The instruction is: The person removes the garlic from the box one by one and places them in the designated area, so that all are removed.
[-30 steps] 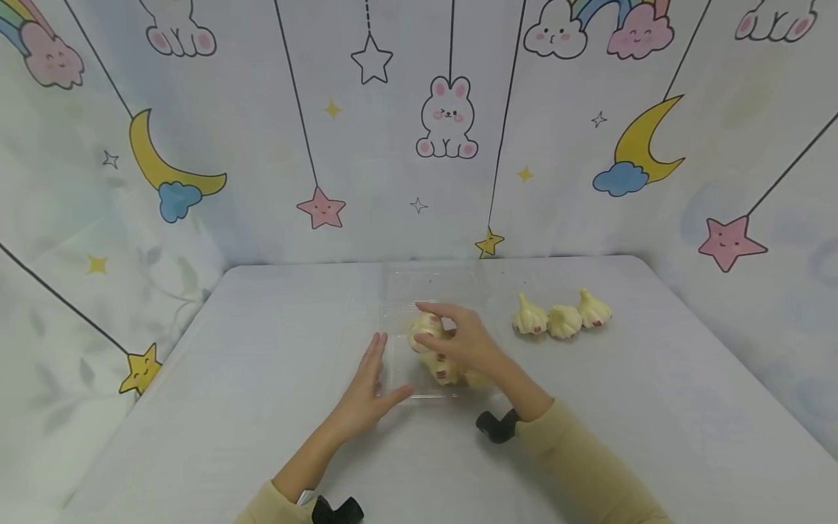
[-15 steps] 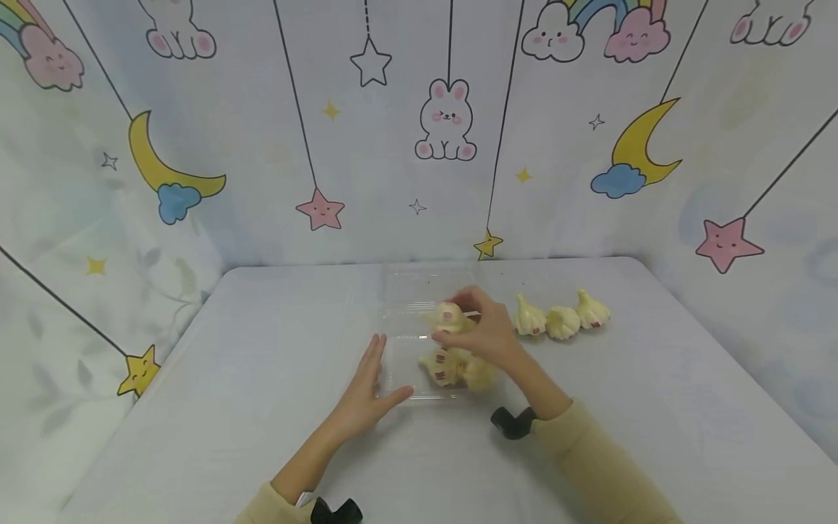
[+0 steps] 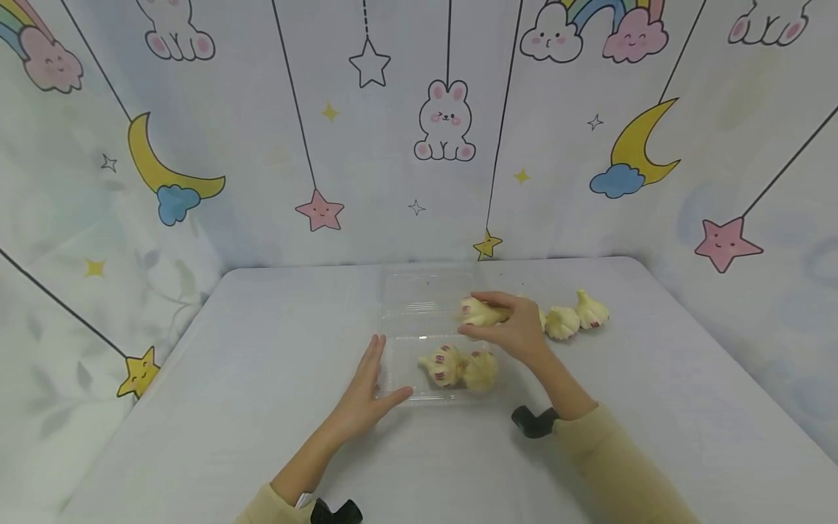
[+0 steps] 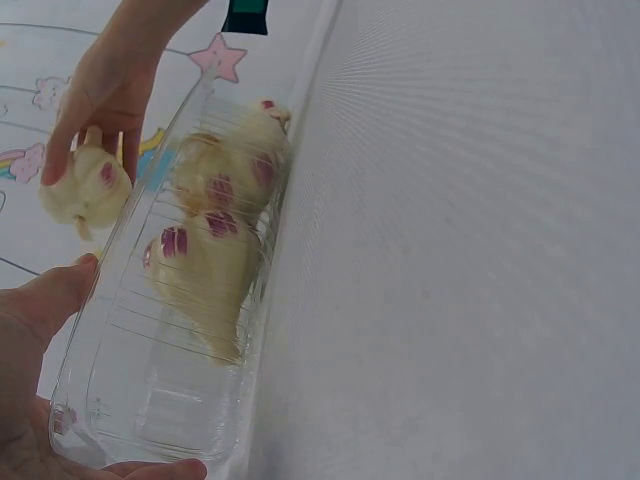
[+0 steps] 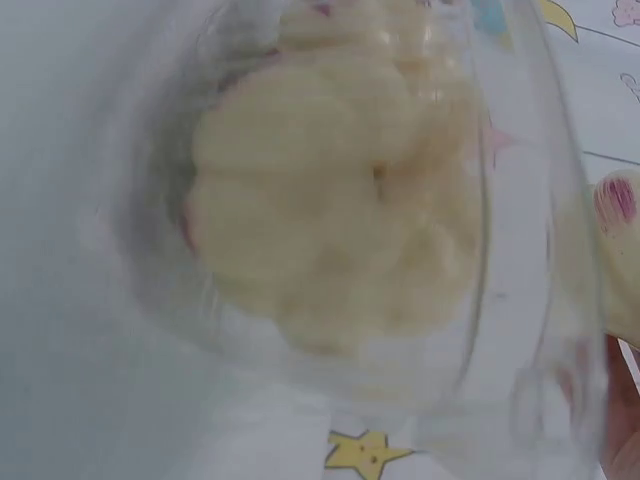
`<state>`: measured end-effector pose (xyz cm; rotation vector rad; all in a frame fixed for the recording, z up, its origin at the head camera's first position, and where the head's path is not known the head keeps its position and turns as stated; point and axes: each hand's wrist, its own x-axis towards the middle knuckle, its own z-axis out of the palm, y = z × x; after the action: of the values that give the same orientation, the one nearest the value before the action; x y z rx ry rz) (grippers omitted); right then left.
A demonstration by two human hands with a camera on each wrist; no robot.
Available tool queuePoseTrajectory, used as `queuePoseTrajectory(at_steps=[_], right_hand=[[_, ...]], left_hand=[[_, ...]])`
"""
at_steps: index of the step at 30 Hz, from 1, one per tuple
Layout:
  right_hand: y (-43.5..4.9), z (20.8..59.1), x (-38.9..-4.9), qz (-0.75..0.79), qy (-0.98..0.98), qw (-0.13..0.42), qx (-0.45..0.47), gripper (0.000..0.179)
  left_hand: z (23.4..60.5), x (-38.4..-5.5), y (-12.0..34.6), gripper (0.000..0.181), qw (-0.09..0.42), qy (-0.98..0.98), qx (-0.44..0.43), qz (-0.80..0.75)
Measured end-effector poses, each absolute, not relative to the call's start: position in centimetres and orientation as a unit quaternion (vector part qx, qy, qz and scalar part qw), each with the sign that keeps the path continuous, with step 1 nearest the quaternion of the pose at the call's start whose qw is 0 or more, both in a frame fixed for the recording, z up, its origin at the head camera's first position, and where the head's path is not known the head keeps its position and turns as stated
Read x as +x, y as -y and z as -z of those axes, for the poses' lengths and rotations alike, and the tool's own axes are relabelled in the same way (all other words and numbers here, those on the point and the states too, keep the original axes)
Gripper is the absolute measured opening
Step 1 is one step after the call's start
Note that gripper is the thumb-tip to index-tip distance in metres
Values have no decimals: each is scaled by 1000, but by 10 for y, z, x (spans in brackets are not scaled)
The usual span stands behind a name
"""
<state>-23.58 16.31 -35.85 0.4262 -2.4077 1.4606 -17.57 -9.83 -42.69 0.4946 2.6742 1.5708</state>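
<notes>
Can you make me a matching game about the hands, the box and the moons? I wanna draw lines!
Things:
1. right hand
2. left hand
3. box
4. moons

Matches:
A. see-through, with garlic bulbs inside
B. yellow
C. holding the lifted garlic bulb
D. at the box's left side

Right pairs: 1-C, 2-D, 3-A, 4-B

six garlic bulbs [image 3: 445, 365], one container [image 3: 402, 367], two hands [image 3: 366, 397] [image 3: 517, 327]
</notes>
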Motion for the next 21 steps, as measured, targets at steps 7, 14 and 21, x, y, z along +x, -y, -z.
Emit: queuePoseTrajectory(at_steps=[7,14,21], right_hand=[[-182,352,-231,-487,841,168,163,55],[-203,348,-235,-443,866,172,155,56],[-222,348,-236,-441,876,155,117,72]], left_hand=[[427,-175,98,92,1,-852,156,-499],[426,-175,98,92,1,-853,156,-499],[426,-174,98,93,5,-849,157,-505]])
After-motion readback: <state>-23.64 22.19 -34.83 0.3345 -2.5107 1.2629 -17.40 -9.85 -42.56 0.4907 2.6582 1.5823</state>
